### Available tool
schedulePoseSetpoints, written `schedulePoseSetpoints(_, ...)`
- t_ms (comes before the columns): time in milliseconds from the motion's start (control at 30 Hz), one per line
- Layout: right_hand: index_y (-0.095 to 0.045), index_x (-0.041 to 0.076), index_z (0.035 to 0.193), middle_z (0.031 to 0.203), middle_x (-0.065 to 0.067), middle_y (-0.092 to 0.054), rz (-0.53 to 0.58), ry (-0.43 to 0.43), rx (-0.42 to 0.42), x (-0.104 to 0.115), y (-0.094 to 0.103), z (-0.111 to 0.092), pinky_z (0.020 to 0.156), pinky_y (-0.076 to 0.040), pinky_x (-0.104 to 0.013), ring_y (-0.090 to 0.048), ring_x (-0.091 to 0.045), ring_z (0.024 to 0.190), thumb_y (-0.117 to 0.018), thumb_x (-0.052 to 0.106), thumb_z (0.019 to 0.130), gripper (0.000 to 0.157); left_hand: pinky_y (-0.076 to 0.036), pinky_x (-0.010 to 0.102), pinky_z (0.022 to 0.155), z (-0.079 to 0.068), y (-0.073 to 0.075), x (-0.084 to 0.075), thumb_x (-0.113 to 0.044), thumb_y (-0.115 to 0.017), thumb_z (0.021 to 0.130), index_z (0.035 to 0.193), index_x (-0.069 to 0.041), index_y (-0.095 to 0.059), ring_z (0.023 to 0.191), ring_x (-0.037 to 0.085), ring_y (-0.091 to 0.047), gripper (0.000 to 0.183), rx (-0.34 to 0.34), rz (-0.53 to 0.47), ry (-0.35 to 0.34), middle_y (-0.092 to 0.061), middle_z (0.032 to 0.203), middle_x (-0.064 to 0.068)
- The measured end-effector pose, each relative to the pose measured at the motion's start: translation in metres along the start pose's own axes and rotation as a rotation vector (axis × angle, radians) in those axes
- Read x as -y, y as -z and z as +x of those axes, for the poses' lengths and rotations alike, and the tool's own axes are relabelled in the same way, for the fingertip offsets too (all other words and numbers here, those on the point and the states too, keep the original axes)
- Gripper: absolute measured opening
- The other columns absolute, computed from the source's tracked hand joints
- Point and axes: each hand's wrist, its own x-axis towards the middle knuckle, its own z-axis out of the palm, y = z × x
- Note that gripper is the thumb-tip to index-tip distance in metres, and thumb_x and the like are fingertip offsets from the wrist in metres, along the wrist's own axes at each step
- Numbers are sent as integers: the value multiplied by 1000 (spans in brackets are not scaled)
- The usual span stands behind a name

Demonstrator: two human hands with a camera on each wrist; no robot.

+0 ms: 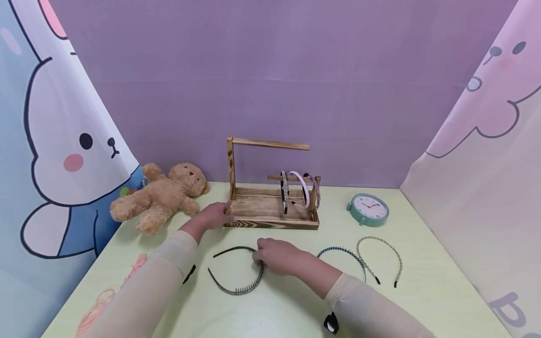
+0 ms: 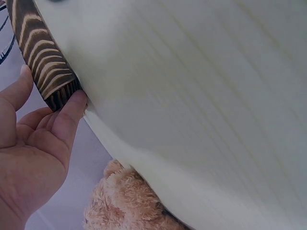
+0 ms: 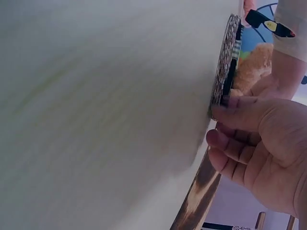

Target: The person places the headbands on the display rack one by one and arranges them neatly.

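Near worktop's far edge (image 1: 336, 193): left hand (image 1: 212, 215) grips rack (image 1: 270, 225); three headbands (image 1: 305, 185) hung. Right hand (image 1: 276, 256) pinches dark headband (image 1: 241, 293); two others (image 1: 340, 248) unhung.

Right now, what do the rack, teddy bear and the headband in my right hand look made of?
The rack looks like wood, scorched-looking, with dark wavy grain. The teddy bear seems plush, probably synthetic, given its fuzzy pile. The headband might be plastic or metal; its speckled, toothed look leaves that open.
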Motion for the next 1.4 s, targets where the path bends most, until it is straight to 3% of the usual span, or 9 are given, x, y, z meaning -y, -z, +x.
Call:
schedulePoseSetpoints(200,-73,33,100,110,9,-59,16,86,-99,-3,12,-7,84,-45,-23,-51,-9,100,-74,22,88,16,-31,59,113,0,1,-1,-40,-56,100,158,-10,-20,143,42,-30,74,5,13,-8,-30,158,21)
schedulePoseSetpoints(367,-73,30,102,104,16,-67,97,153,-159,-10,29,-12,88,-46,-23,-56,-6,101,-71,28,89,14,-30,59,114,0,2,-2,-41,-56,99,158,-12,-19,144,42,-29,76,15,7,0,-28,158,20)
schedulePoseSetpoints(467,-73,25,106,101,16,-68,232,150,-133,-15,42,-17,88,-48,-22,-58,-3,96,-68,27,93,14,-31,59,113,0,2,-2,-42,-57,99,158,-11,-19,144,42,-29,76,13,13,-2,-29,158,21)
schedulePoseSetpoints(633,-69,26,107,94,15,-66,517,50,-41,-27,60,-27,76,-52,-21,-60,0,84,-60,32,98,14,-30,59,114,0,1,0,-43,-57,99,158,-10,-20,143,43,-29,77,6,17,-7,-29,158,22)
schedulePoseSetpoints(767,-67,24,107,90,9,-67,713,11,-57,-41,71,-37,73,-55,-26,-64,-6,81,-59,31,100,13,-30,59,114,1,0,1,-41,-55,100,158,-10,-19,143,43,-29,75,3,14,-9,-29,158,22)
schedulePoseSetpoints(1033,-64,8,111,95,-12,-65,1102,-30,-241,-70,95,-57,80,-59,-44,-66,-26,86,-62,23,98,20,-29,59,114,0,1,0,-40,-56,100,158,-12,-17,144,43,-29,76,7,3,3,-28,158,21)
schedulePoseSetpoints(1200,-60,0,114,98,-17,-63,1192,-52,-418,-88,112,-72,79,-59,-41,-67,-28,83,-62,21,98,26,-29,59,114,0,0,2,-42,-56,100,158,-11,-17,144,43,-29,76,7,10,-14,-29,158,22)
schedulePoseSetpoints(1400,-59,1,113,96,-7,-62,1267,-136,-660,-109,129,-80,83,-56,-32,-62,-17,85,-63,18,97,24,-31,58,113,1,0,2,-41,-55,100,159,-13,-17,143,42,-31,75,1,-2,-8,-30,158,21)
